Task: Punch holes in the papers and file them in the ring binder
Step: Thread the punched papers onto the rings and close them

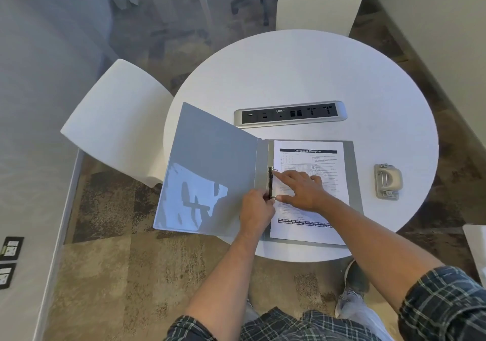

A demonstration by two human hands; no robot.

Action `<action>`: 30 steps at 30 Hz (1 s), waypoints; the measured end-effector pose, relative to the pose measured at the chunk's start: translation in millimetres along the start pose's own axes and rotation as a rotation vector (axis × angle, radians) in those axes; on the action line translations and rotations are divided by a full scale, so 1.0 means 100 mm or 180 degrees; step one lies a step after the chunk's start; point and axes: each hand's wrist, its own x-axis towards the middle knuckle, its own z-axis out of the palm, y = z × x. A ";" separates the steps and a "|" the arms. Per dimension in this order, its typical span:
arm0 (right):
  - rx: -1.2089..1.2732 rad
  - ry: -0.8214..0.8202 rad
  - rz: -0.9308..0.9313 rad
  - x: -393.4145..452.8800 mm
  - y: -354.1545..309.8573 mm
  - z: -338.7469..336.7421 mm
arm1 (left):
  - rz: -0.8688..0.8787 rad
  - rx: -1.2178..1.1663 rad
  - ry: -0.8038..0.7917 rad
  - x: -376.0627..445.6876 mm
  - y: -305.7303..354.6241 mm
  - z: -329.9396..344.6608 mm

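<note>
I see the ring binder [218,167] lying open at the near-left edge of the round table [302,77], its front cover hanging out past the rim, while the hole punch [388,181] sits well apart to the right with bare tabletop behind it. The paper [310,156] lies on the binder's right half (printed side up). My left hand [256,210] pinches its fingers around the lower ring, and my right hand [302,189] lies flat on the sheet, forefinger stretched to the upper ring, holding nothing.
</note>
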 end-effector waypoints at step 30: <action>-0.0835 -0.0209 -0.0532 -0.19 -0.23 0.12 | -0.0520 -0.0050 -0.0289 0.09 -0.09 -0.12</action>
